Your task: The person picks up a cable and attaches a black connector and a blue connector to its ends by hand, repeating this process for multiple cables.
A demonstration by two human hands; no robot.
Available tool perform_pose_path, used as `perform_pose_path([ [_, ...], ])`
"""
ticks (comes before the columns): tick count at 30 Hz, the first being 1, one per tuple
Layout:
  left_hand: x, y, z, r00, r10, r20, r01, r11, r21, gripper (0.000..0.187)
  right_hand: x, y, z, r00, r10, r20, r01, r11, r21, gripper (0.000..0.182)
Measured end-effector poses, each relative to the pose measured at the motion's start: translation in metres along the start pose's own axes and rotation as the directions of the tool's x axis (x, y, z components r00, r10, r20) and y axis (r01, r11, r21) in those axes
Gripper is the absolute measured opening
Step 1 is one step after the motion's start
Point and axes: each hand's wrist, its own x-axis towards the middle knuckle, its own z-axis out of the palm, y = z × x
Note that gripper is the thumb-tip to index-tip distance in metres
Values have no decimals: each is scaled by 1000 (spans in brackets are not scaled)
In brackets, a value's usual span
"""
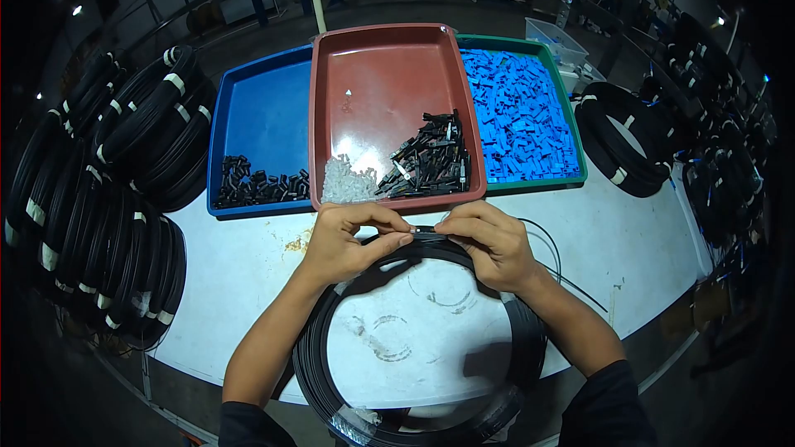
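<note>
A large coil of black cable (313, 339) lies in front of me, overhanging the table's near edge. Above its far side, a small slim black connector (426, 229) with a pale end spans the gap between my fingertips. My left hand (358, 240) is closed, with thumb and index finger pinching the pale end. At the other end, the fingers of my right hand (490, 244) are closed on the connector; its tail is hidden behind them. A loose black cable end (584, 294) curves out to the right of my right hand.
A red tray (317, 108) holds clear small caps (348, 180) and black slim parts (431, 157). The blue tray (217, 128) contains short black sleeves (257, 184); the green tray (577, 149) is full of blue connector housings (522, 116). Cable coils (99, 232) crowd the left, others (625, 136) the right.
</note>
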Motion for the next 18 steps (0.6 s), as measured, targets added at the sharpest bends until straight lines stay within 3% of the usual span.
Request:
perform_pose_path([
  [12,2,5,1,997,74,25,-76,986,147,12,0,1,0,999,-14,36,14,1000,-11,38],
  [18,1,5,1,997,71,9,-72,990,122,12,1,-1,-1,999,-12,32,12,1000,-14,39],
])
